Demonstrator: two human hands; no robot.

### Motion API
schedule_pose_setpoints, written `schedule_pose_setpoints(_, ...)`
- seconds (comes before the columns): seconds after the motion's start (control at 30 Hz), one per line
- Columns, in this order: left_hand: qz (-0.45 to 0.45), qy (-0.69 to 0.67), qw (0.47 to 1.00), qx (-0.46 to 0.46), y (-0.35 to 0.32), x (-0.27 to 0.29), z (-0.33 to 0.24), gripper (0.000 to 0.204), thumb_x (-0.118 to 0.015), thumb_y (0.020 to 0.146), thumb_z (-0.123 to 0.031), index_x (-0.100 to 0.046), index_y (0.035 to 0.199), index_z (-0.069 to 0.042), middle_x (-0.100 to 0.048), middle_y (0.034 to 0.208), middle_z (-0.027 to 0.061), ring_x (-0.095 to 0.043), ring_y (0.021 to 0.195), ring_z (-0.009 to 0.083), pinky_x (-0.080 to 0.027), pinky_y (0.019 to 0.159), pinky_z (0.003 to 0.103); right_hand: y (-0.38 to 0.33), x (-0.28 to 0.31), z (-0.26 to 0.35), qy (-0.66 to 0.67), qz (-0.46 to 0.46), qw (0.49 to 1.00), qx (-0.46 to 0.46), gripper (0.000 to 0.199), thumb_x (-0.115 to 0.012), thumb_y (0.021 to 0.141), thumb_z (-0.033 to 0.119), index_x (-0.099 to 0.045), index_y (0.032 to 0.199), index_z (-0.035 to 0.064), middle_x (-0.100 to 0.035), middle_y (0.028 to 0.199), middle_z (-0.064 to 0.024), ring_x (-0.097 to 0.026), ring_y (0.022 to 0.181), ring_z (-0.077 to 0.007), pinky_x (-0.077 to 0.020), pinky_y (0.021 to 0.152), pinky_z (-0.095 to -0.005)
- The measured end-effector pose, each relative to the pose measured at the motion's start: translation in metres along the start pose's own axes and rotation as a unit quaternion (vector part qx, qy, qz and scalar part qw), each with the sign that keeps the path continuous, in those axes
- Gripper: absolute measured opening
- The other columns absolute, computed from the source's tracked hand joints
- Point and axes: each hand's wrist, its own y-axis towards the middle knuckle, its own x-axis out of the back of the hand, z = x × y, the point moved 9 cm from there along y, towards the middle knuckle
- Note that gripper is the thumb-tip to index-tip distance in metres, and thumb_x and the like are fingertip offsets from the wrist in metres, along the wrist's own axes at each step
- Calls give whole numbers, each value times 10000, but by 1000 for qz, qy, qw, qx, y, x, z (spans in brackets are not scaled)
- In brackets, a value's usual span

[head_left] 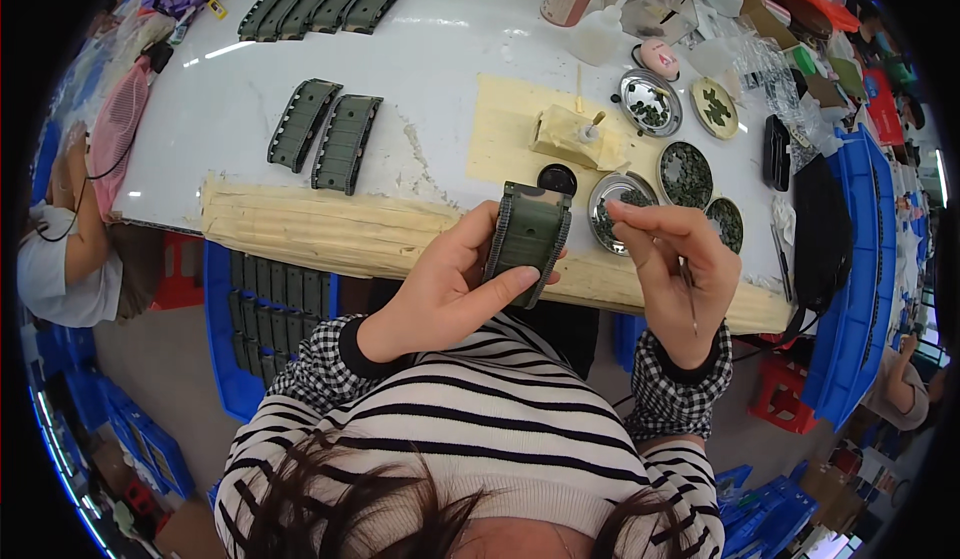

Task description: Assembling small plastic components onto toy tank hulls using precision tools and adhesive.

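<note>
My left hand (445,289) grips a dark green model tank hull (530,234) with ribbed tracks down both long sides, its thumb on the near part. The hull is held tilted above the table's padded front edge. To its right is my right hand (685,269), thumb and forefinger pinched together over a round metal dish (608,242) of small dark green parts. A slim metal tool (693,304), like tweezers, is held in this hand and points down across the palm. Whether the fingertips also hold a tiny part cannot be made out.
Two similar hulls (345,144) lie left on the white table (430,69), with several more at the back. More dishes of green parts (686,174) stand right, near a tape-covered block (570,139) and squeeze bottle (598,37). A blue crate (222,334) of hulls sits below left.
</note>
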Motion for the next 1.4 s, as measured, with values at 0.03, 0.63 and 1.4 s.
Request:
schedule_pose_setpoints(0.03, 0, 3, 1000, -8, 0, -1, 0, 465, -486, 953, 11, -321, 1387, 6, -543, 1244, 170, -580, 1132, 221, -504, 944, 348, -1, -7, 5, 21, 13, 1000, 12, 179, -723, 783, -38, -711, 946, 36, -702, 796, -28, -462, 509, -28, -338, 447, -195)
schedule_pose_setpoints(0.63, -19, 140, 990, 0, -8, 2, 4, 408, -494, 929, 50, -383, 1322, 40, -575, 1169, 129, -595, 1071, 167, -475, 941, 303, 9, -20, 18, -17, 26, 997, 76, 195, -730, 741, -59, -670, 910, 17, -639, 796, -61, -545, 593, -135, -413, 513, -234)
schedule_pose_setpoints(1.4, -33, 121, 992, -16, -7, 3, 10, 421, -522, 927, 40, -391, 1327, 48, -578, 1162, 122, -606, 1038, 164, -488, 914, 290, -4, -35, 21, -53, 57, 979, 187, 324, -677, 711, -68, -654, 1026, 5, -650, 859, -117, -624, 666, -239, -490, 568, -304)
